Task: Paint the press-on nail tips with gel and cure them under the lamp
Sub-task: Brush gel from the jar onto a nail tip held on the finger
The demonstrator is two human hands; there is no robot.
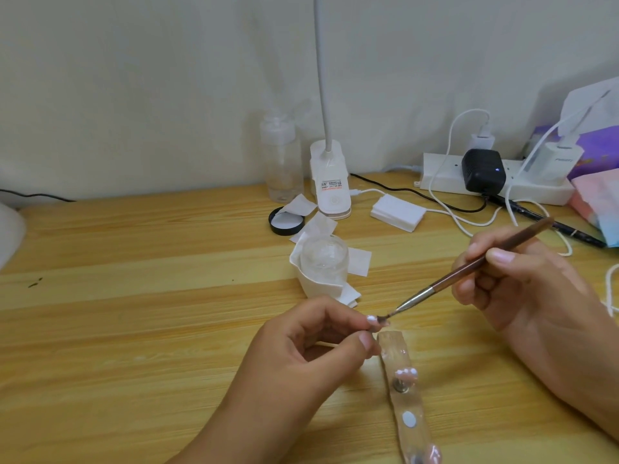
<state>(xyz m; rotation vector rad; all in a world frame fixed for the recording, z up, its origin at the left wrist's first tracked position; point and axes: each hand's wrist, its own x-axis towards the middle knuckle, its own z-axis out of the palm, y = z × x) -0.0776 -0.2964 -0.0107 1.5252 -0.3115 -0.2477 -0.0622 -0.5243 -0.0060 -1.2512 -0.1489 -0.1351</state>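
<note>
The left hand [311, 349] reaches up from the bottom centre of the frame with its forearm rising toward the middle. Its thumb and forefinger pinch a small nail tip [373, 320], and the other fingers seem to be curled beneath the palm, though they are mostly hidden. The right hand [522, 283] comes in from the lower right edge, wrist bent inward. It holds a brush [469, 266] pen-style, thumb laid over the handle and fingers curled under it.
</note>
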